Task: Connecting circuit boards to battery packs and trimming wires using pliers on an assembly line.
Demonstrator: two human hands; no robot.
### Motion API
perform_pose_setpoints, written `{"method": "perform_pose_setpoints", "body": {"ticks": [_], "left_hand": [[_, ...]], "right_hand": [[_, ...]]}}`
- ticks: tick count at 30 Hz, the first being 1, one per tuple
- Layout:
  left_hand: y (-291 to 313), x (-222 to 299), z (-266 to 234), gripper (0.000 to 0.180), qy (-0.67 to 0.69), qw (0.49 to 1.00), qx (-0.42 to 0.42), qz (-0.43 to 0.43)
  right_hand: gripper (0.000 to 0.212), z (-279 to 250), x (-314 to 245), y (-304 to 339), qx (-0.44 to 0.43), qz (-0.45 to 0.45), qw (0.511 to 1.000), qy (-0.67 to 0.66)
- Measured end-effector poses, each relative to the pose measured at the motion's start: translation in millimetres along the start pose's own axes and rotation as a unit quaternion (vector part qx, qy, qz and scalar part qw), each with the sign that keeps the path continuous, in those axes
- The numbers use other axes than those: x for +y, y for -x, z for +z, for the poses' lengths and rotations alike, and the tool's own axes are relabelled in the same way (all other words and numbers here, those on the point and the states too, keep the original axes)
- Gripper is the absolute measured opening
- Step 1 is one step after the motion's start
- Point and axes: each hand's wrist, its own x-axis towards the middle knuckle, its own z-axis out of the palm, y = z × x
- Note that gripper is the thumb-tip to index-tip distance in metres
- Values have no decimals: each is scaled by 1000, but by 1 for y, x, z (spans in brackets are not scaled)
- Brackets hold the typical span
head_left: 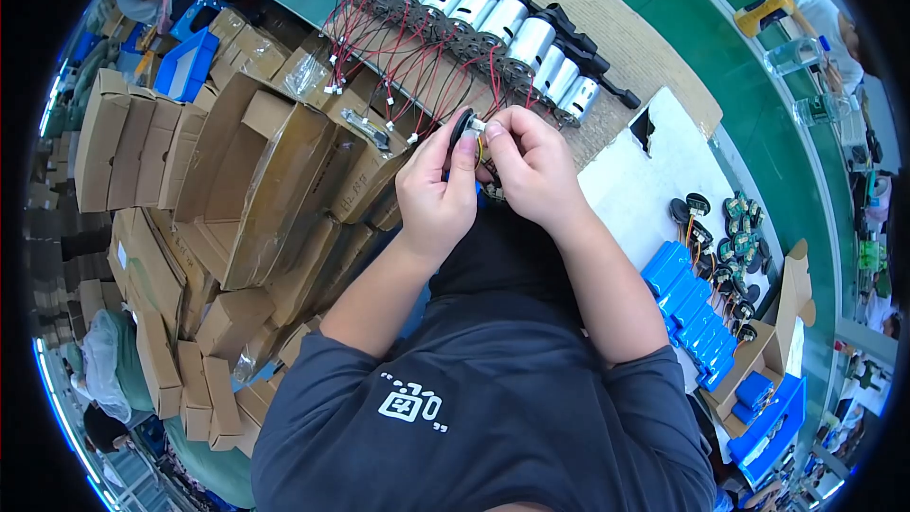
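My two hands meet just in front of my body, at the near edge of the table. My left hand (436, 192) is closed on a round black disc (462, 124), held on edge between thumb and fingers. Close against it, my right hand (536, 171) pinches a small white plug connector (479, 125). Thin coloured wires, one of them yellow, show between the hands; their far ends are hidden by my fingers. Just beyond lies a row of silver cylindrical motors (474, 6) with black ends, their red and black wires (398, 47) trailing toward me with white plugs.
To my right, a white board (616, 175) bears blue wrapped battery packs (687, 308) and a pile of black discs with green circuit boards (739, 228). An open carton (758, 360) and a blue bin (773, 436) stand nearby. Cardboard boxes (256, 190) crowd my left.
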Motion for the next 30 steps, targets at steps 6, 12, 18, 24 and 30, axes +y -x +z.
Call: {"method": "perform_pose_setpoints", "body": {"ticks": [6,12,18,24,30], "left_hand": [[7,2,0,26,-128,988,-3,89],[12,-5,-9,26,-109,992,-16,58],[17,-15,-31,26,118,971,-29,-205],[42,-46,-35,27,56,969,-12,-239],[53,-88,-28,24,26,984,-48,-170]], "right_hand": [[6,-9,3,-2,32,-218,948,229],[3,-4,5,-1,34,-274,932,234],[17,-28,-38,25,45,-193,910,363],[31,-152,-65,82,89,6,742,664],[23,-186,-46,109,99,71,738,664]]}}
